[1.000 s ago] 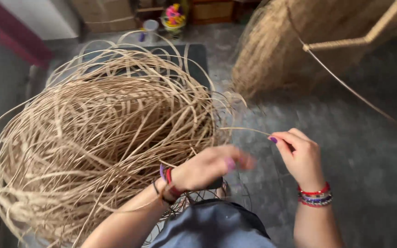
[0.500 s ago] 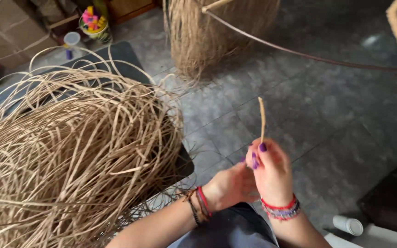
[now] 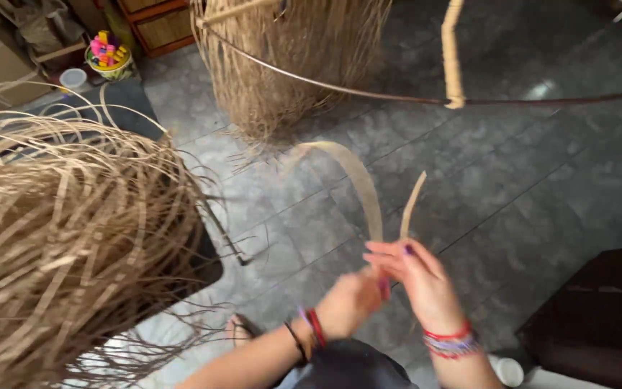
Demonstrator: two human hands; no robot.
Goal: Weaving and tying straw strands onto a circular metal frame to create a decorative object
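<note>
Many loose cane strips (image 3: 66, 245) are heaped at the left, spilling over a dark tray (image 3: 206, 266) whose corner shows beneath them. Far behind that heap, a small bowl of coloured bits (image 3: 108, 57) and a white cup (image 3: 73, 78) are seen on the floor (image 3: 541, 180), which is laid with grey tiles. At the far centre a hanging bundle of fibres (image 3: 289, 65) is seen, with a thin curved rod (image 3: 368, 92) crossing to the right and a wrapped upright piece (image 3: 453, 54) meeting it.

Near the centre, the left hand (image 3: 347, 302) is closed into a fist-like grip around the lower end of a flat strip (image 3: 358, 180); red and dark bands are worn on its wrist. From that grip the strip is carried upward and bent over to the left in an arch above the floor. Just to the right, the right hand (image 3: 422, 284) is set touching the left, its fingers (image 3: 386, 252) extended and pinching a second, shorter end (image 3: 413, 205) that stands tilted to the right. Whether both ends belong to one strip cannot be told. Beaded bracelets are worn on the right wrist. At the near right, a dark wooden box (image 3: 599, 317) is seen.
</note>
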